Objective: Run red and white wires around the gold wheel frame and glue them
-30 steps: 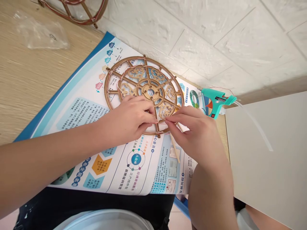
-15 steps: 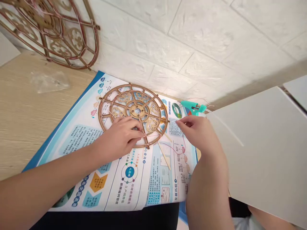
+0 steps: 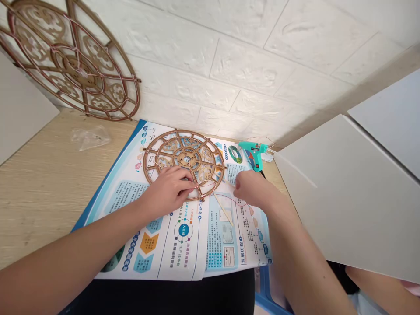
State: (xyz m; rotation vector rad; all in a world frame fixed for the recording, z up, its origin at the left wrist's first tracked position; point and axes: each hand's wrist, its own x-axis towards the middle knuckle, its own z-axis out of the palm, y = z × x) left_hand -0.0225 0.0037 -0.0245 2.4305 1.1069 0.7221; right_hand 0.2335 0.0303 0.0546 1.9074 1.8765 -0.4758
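A round, bronze-coloured openwork wheel [image 3: 185,158] with spokes and scroll panels lies flat on a printed sheet. My left hand [image 3: 172,186] rests over its near left part, thumb and forefinger pinched on a thin pinkish wire at a spoke near the rim. Off the wheel's right side, my right hand [image 3: 251,188] is closed with its back to me; its fingertips are mostly hidden, and the wire appears to run to it. A slack length of wire [image 3: 229,199] curves across the sheet between wheel and right hand. Close by lies a thin pale stick [image 3: 224,210].
Beyond my right hand lies a teal glue gun [image 3: 254,153] with a white glue stick. A larger matching wheel [image 3: 78,70], trimmed with reddish wire, leans on the white brick-pattern wall [image 3: 223,65]. A clear plastic bag [image 3: 90,138] is at left, a white panel [image 3: 341,192] at right.
My right hand has turned and moved down and slightly left, from an open-looking pinch to a closed fist. My left hand stays on the wheel. The camera view has shifted.
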